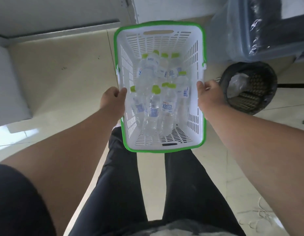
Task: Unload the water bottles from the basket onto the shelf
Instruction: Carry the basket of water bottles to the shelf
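The person holds the white basket (160, 40) by its green rim, left hand (112, 99) and right hand (208, 94) each gripping a long side, while the bottles (154, 103) inside, probably heavy, smooth and slippery, look best grasped around the body.
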